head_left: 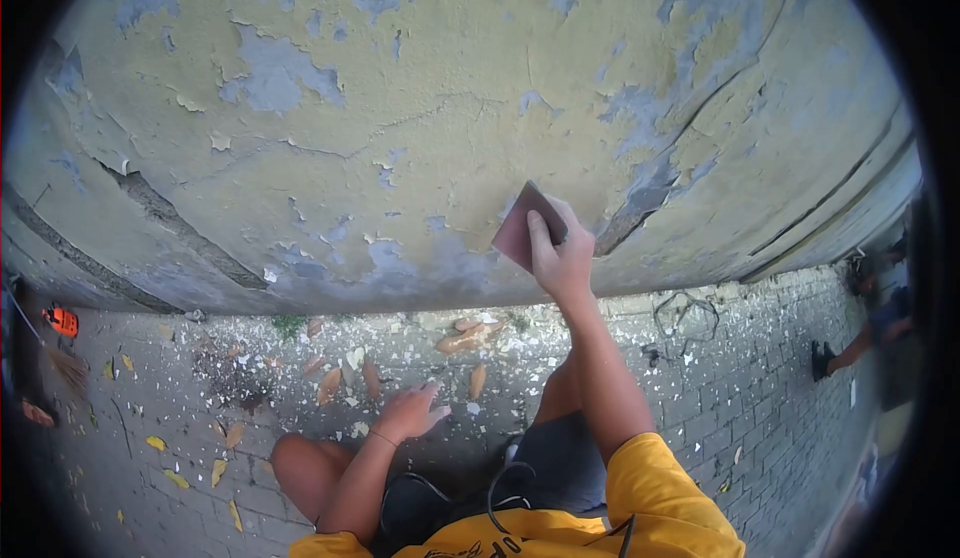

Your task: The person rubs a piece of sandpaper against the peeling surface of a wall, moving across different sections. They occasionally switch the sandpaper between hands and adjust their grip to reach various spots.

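A sheet of sandpaper (pixel 522 224) is pressed flat against the peeling wall (pixel 420 108) by the right hand (pixel 562 258) (fingers gripping it); the left hand (pixel 410 413) is held open, empty, above the pavement (pixel 200 408).

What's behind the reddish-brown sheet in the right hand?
The wall, yellow paint flaking to grey-blue around the reddish-brown sheet. The right hand holds it there; the spot underneath is covered.
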{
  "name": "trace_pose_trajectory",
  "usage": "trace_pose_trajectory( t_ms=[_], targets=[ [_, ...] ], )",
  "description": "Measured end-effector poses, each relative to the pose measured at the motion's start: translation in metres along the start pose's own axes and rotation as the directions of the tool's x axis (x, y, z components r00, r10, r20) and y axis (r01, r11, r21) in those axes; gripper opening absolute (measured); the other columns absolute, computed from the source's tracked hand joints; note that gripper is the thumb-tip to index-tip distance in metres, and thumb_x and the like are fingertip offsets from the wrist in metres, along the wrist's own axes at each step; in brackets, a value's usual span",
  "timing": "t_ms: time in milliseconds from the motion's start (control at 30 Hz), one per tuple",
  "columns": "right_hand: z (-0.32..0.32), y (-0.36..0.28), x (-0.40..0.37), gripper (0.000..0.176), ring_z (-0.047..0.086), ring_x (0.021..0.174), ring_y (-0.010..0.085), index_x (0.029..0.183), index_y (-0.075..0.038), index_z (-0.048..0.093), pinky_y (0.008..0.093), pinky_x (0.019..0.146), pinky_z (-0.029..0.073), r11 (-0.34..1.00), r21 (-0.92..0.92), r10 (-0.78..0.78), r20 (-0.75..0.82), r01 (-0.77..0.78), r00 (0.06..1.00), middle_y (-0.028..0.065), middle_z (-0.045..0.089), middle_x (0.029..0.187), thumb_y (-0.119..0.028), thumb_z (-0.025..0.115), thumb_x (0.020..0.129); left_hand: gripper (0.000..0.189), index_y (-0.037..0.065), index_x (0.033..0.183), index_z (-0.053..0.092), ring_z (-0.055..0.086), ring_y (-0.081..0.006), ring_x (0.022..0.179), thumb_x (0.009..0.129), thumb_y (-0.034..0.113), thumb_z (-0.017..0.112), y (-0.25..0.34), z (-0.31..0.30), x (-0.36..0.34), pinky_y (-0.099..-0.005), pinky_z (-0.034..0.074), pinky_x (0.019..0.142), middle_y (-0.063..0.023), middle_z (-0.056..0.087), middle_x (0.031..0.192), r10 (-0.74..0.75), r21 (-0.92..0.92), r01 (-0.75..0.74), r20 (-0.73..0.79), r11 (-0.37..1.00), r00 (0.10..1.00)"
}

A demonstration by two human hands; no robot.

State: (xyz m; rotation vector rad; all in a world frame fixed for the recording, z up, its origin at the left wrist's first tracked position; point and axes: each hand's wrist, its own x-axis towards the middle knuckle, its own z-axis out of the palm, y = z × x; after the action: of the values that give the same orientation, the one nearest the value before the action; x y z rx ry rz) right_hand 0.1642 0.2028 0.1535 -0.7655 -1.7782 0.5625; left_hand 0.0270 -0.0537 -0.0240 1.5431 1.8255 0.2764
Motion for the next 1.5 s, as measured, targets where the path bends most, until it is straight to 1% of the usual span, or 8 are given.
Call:
trace_pose_trajectory(
  t_ms=[67, 333, 533, 800, 867, 1300, 1367, 1500],
  targets=[
    [-0.003, -0.009, 0.004, 0.021, 0.070, 0.083, 0.0206, 0.110, 0.003, 0.065, 0.0310, 0.075, 0.052, 0.997, 0.072, 0.008, -0.188, 0.005, 0.982, 0.0144, 0.072, 0.093, -0.006, 0.064, 0.092, 0.060, 0.004, 0.137, 0.049, 0.054, -0.0394, 0.123, 0.093, 0.043, 0.059, 0.000, 0.000, 0.002, -0.0468, 0.043, 0.104, -0.0218, 0.057, 0.131, -0.022, 0.010, 0.022, 0.012, 1.000, 1.000],
    [-0.005, 0.014, -0.015, 0.028, 0.068, 0.077, 0.0391, 0.113, -0.010, 0.066, 0.0447, 0.066, 0.054, 0.861, -0.508, 0.172, 0.359, 0.037, 0.917, 0.0190, 0.069, 0.085, -0.011, 0.065, 0.084, 0.059, 0.006, 0.136, 0.049, 0.056, -0.0399, 0.120, 0.093, 0.045, 0.058, 0.000, 0.004, -0.001, -0.0491, 0.044, 0.102, -0.0218, 0.057, 0.130, -0.004, 0.044, 0.005, -0.014, 0.999, 1.000],
    [0.005, -0.019, -0.006, 0.027, 0.067, 0.071, 0.0348, 0.111, -0.012, 0.067, 0.0438, 0.061, 0.054, 0.903, -0.263, -0.286, 0.223, 0.340, 0.932, 0.0134, 0.068, 0.082, -0.011, 0.062, 0.084, 0.064, 0.005, 0.141, 0.047, 0.053, -0.0400, 0.124, 0.093, 0.045, 0.058, 0.009, -0.005, -0.003, -0.0482, 0.042, 0.105, -0.0230, 0.054, 0.135, -0.018, 0.019, 0.017, 0.027, 1.000, 0.999],
    [0.002, 0.007, -0.009, 0.031, 0.068, 0.071, 0.0327, 0.112, -0.011, 0.068, 0.0422, 0.060, 0.053, 0.811, -0.563, 0.076, 0.370, 0.158, 0.926, 0.0136, 0.069, 0.084, -0.010, 0.066, 0.081, 0.065, 0.005, 0.142, 0.044, 0.052, -0.0403, 0.125, 0.093, 0.045, 0.058, 0.009, -0.007, -0.001, -0.0482, 0.041, 0.106, -0.0230, 0.053, 0.137, -0.018, 0.037, 0.016, 0.053, 0.999, 0.998],
    [0.008, -0.002, -0.006, 0.033, 0.069, 0.073, 0.0326, 0.115, -0.012, 0.067, 0.0421, 0.061, 0.054, 0.901, -0.281, -0.270, 0.234, 0.331, 0.934, 0.0144, 0.071, 0.087, -0.010, 0.066, 0.081, 0.059, 0.005, 0.136, 0.049, 0.058, -0.0389, 0.117, 0.093, 0.045, 0.058, 0.005, 0.000, -0.001, -0.0478, 0.044, 0.101, -0.0225, 0.059, 0.126, 0.030, 0.040, -0.029, -0.029, 0.999, 0.999],
    [0.008, 0.010, -0.015, 0.037, 0.068, 0.074, 0.0334, 0.118, -0.012, 0.065, 0.0414, 0.063, 0.055, 0.821, -0.548, 0.066, 0.370, 0.160, 0.927, 0.0138, 0.071, 0.090, -0.011, 0.067, 0.082, 0.066, 0.005, 0.143, 0.044, 0.053, -0.0412, 0.124, 0.092, 0.045, 0.058, 0.009, -0.008, -0.005, -0.0486, 0.041, 0.106, -0.0231, 0.052, 0.137, -0.009, 0.029, 0.008, 0.029, 1.000, 1.000],
    [0.013, -0.002, -0.015, 0.039, 0.068, 0.075, 0.0330, 0.120, -0.014, 0.065, 0.0412, 0.063, 0.055, 0.901, -0.296, -0.246, 0.249, 0.316, 0.937, 0.0130, 0.071, 0.092, -0.009, 0.066, 0.081, 0.066, 0.005, 0.142, 0.045, 0.053, -0.0414, 0.124, 0.092, 0.045, 0.059, 0.008, -0.009, -0.004, -0.0487, 0.042, 0.105, -0.0234, 0.053, 0.137, -0.011, 0.021, 0.010, 0.044, 1.000, 0.999],
    [0.010, 0.005, -0.020, 0.039, 0.069, 0.076, 0.0327, 0.120, -0.014, 0.065, 0.0410, 0.063, 0.055, 0.910, -0.302, -0.218, 0.229, 0.283, 0.949, 0.0129, 0.071, 0.093, -0.008, 0.066, 0.081, 0.065, 0.004, 0.141, 0.046, 0.054, -0.0416, 0.123, 0.092, 0.045, 0.059, 0.008, -0.011, -0.004, -0.0488, 0.042, 0.105, -0.0238, 0.053, 0.136, -0.017, -0.005, 0.017, 0.053, 1.000, 0.998]
  ],
)
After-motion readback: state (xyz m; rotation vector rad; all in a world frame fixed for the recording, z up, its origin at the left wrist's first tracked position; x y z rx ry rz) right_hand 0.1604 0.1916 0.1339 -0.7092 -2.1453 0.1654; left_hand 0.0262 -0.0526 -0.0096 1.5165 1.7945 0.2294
